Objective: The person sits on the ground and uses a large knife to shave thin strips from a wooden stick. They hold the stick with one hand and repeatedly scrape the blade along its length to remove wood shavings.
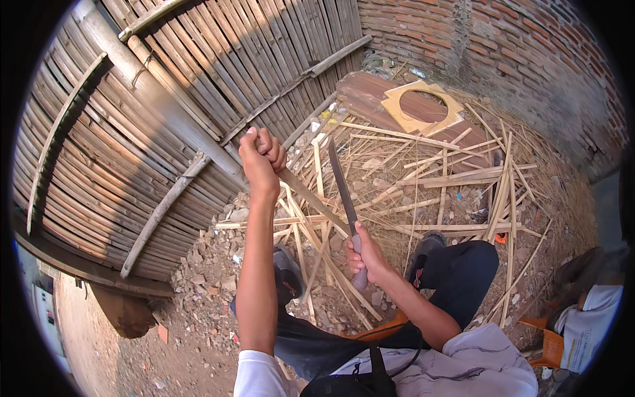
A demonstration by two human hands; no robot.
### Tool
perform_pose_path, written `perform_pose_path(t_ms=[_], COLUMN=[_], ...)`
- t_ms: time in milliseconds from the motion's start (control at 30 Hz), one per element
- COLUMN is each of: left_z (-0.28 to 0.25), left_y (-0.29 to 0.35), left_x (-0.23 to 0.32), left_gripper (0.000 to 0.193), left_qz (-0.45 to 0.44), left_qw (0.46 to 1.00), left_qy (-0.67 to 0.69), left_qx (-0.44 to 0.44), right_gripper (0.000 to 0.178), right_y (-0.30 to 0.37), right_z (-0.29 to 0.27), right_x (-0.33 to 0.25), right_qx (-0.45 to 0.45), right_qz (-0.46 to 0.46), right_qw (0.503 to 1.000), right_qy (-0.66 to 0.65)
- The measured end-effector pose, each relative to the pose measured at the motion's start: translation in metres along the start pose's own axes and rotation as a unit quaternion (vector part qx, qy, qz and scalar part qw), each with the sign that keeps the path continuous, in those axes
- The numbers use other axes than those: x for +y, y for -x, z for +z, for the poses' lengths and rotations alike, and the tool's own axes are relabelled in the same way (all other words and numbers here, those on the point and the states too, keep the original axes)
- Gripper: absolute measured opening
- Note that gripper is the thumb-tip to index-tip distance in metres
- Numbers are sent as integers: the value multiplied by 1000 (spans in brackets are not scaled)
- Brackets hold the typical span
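Note:
My left hand [261, 159] is raised in front of the bamboo fence, fingers closed around one end of a flat bamboo strip [311, 197]. The strip slants down to the right, toward my right hand [370, 255]. That hand is wrapped around the pale handle [358, 268] of a machete, and its long dark blade [341, 182] points up and away from me. Near the machete's handle the blade and the strip come together; whether they touch I cannot tell. Below, my bent legs and shoes [288, 272] are on either side of several split strips.
Split bamboo strips [463, 178] lie scattered over rubble ahead and right. A yellowish board with a round hole [395, 106] rests on a brown plank [364, 89]. The bamboo fence [198, 73] stands left, a brick wall [489, 33] behind. A white and orange sack [585, 327] is at right.

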State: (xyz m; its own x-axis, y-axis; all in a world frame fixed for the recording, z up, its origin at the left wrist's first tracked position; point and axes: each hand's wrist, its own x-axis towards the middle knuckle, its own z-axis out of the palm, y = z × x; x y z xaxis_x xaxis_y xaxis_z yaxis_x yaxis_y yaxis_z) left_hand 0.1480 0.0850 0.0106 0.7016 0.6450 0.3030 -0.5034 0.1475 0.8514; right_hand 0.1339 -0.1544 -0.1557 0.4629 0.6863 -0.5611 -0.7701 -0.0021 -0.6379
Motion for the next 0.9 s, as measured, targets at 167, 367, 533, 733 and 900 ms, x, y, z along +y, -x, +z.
perform_pose_path(t_ms=[167, 367, 533, 733, 900], left_z=[15, 10, 33, 15, 35], left_y=[-1, -2, -2, -5, -4], left_x=[-6, -5, -9, -6, -17], left_gripper=[47, 47, 47, 47, 46], left_qz=[-2, 0, -11, 4, -8], left_qw=[998, 999, 998, 999, 997], left_qy=[14, 4, -8, 7, -1], left_qx=[-57, -41, -63, -45, -76], right_gripper=[63, 62, 62, 60, 61], right_y=[-13, -9, -15, -2, -8], right_z=[-3, -8, -8, -6, -12], right_x=[21, -10, -4, -25, -18], right_qx=[-36, -54, -9, 6, -76], right_qz=[-91, -53, -56, -126, 28], right_qw=[994, 994, 997, 992, 994], right_qy=[-40, -81, 55, -16, 76])
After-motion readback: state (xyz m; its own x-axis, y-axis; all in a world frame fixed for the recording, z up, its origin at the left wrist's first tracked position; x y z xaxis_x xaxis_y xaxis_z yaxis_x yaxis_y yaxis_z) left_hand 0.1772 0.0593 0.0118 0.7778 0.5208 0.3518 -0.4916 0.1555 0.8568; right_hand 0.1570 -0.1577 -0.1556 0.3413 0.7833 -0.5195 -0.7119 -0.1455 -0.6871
